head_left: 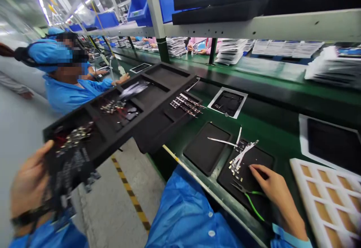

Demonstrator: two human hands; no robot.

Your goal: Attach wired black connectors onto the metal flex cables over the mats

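Note:
At the left, my left hand (31,176) is closed at the near end of a long black compartment tray (105,137), thumb over its rim; motion blurs it. Dark strips with silvery ends (73,169) hang beside that hand. The tray's compartments hold small parts with red wires (76,133) and a clear plastic bag (134,89). My right hand (270,182) hovers low over a black pad (254,158), thumb and forefinger pinched; anything between the tips is too small to see. Just left of the fingers lie white flex cables (242,156). Green-handled pliers (251,199) rest below them.
Another black pad (208,148) lies on the green bench. Thin strips (186,103) sit on a lower black tray (158,126). White-framed panels (228,102) lie behind; a white foam grid (324,195) stands right. A co-worker (67,75) sits at left. An overhead shelf (282,28) spans the bench.

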